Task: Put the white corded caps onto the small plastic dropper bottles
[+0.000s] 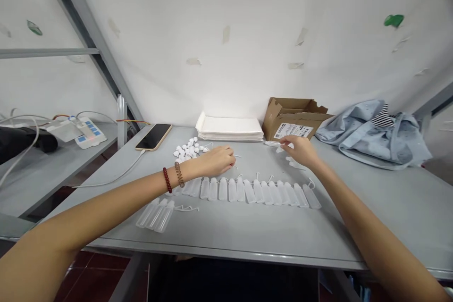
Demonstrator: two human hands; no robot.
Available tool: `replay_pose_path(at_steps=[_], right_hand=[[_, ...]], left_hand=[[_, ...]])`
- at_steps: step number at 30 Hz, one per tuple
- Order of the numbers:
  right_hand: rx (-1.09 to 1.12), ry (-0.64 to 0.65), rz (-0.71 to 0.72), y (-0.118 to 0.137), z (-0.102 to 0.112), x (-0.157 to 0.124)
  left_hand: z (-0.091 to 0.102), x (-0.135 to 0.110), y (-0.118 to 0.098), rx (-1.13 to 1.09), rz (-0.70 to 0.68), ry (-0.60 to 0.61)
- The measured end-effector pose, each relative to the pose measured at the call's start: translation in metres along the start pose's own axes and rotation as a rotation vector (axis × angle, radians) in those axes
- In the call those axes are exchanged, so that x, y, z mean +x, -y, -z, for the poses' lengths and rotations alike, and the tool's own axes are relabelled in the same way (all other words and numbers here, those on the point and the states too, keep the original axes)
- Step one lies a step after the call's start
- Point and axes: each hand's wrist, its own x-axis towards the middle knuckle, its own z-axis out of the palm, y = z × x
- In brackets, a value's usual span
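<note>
The right grip [300, 149] pinches a clear bottle [272, 143] near an open box [297, 120]; I can't read the left grip [216, 161].

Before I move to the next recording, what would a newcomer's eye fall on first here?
Most likely the long row of translucent plastic bottles across the middle of the gray table. Next, the heap of small white caps just beyond the left wrist, and the open cardboard box at the back, behind the right hand.

on the grey table [269, 231]: translucent tubes [232, 191], white caps [188, 151], a phone [154, 137], a white stack [231, 127], a box [300, 121], blue cloth [371, 139].
</note>
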Motion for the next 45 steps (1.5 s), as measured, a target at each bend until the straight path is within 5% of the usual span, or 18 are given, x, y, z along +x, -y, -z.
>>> replay_pose_path(at_steps=[5,18,24,27,31,45], right_hand=[[-0.079,0.075,0.037,0.005,-0.008,0.025],[-0.147,0.073,0.051,0.032,-0.008,0.031],[0.012,-0.065,0.139,0.065,0.008,0.001],[0.301,-0.224,0.239,0.089,0.013,-0.022],[0.494,-0.272,0.294,0.111,0.016,-0.042],[0.603,-0.279,0.296,0.113,0.01,-0.05]], left_hand=[[-0.001,0.0,0.002,-0.055,0.044,-0.026],[0.047,0.002,0.015,-0.999,0.62,-0.327],[0.051,-0.002,0.012,-1.09,0.579,-0.366],[0.053,-0.002,0.004,-1.109,0.543,-0.351],[0.054,0.0,-0.009,-1.096,0.466,-0.337],[0.049,0.007,-0.031,-1.081,0.492,-0.393]])
